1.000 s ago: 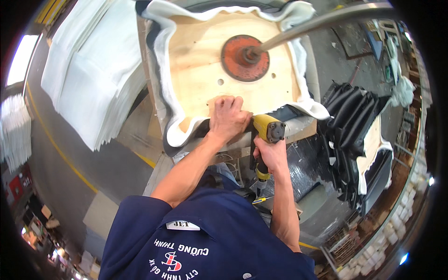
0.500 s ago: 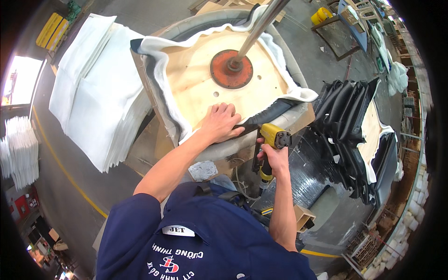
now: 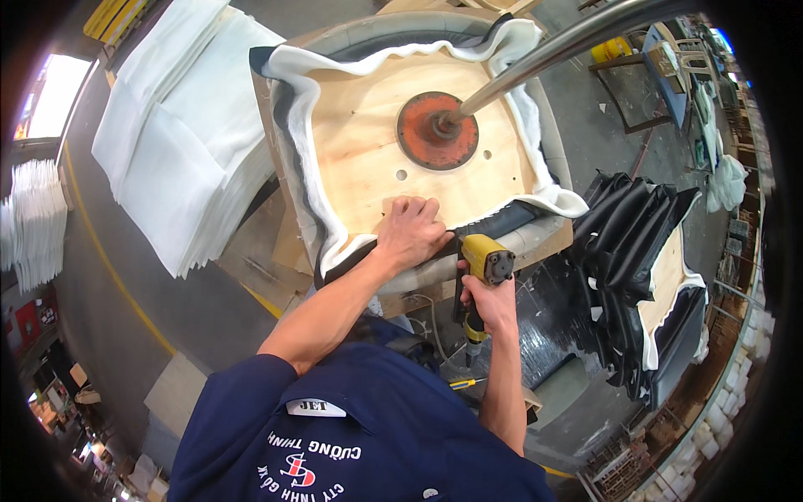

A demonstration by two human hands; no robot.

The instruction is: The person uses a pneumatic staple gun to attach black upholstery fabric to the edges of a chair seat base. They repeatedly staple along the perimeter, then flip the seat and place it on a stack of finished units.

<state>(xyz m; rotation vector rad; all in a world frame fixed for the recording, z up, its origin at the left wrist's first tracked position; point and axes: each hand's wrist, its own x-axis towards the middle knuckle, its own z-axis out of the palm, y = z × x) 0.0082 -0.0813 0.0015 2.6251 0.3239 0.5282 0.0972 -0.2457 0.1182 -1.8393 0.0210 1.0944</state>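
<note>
My left hand [image 3: 411,233] lies at the near edge of a plywood seat panel [image 3: 355,109], its fingers bent and pressed together over the folded black cover [image 3: 508,219]. White padding [image 3: 294,69] shows in a wavy border around the panel. A yellow-and-black staple gun [image 3: 485,255] is in my right hand [image 3: 495,303], with its nose close beside my left thumb at the cover's edge. From above, a metal rod [image 3: 560,54] with a round red plate [image 3: 418,134] at its end bears on the middle of the panel.
Stacked white sheets [image 3: 180,142] stand left of the panel. At the right is a pile of black covered seats [image 3: 623,243]. A screwdriver with a yellow handle [image 3: 462,384] lies below the staple gun. Farther off stand a yellow bucket [image 3: 611,50] and a metal-framed table [image 3: 648,125].
The whole view has shifted a little. My left hand has slid slightly right along the near edge, and the staple gun's nose is now closer to its thumb.
</note>
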